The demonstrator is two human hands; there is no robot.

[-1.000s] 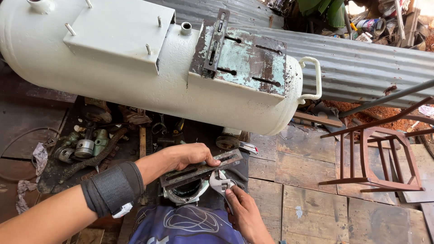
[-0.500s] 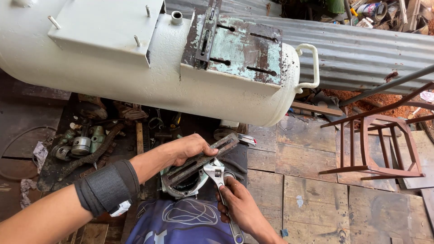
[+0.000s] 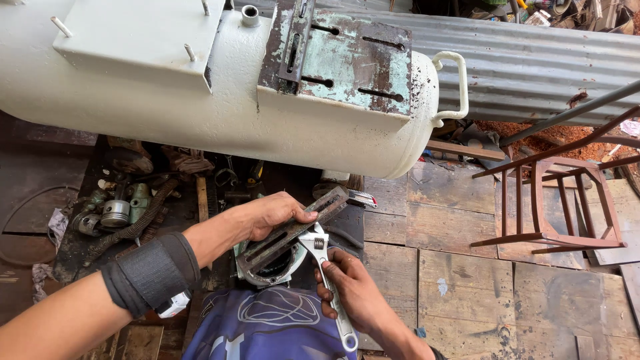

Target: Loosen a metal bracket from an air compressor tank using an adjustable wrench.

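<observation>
1. We cannot make out what sits under the slotted metal bar [image 3: 291,229]: the bar and our left hand [image 3: 270,212] cover most of a round metal part [image 3: 270,267] below it, and only its pale rim shows.
2. Our left hand, just in front of the big tank [image 3: 220,100], lies over the bar's middle, fingers curled and pressed down around it. The bar is flat, rusty and dark, with long slots.
3. Our right hand [image 3: 350,290], below the bar, pinches the handle of a shiny adjustable wrench [image 3: 330,287]; the wrench head touches the bar's underside, and whether it bites on a bolt is hidden.
4. The tank is cream-painted, rounded, with a rusted slotted plate [image 3: 347,63] on top; its left end is cut off.
5. Left of the hands, greasy engine parts [image 3: 117,213] lie in a dark heap, hard to tell apart.
6. Right of the tank stands a rust-red chair frame [image 3: 553,200] on worn planks.
</observation>
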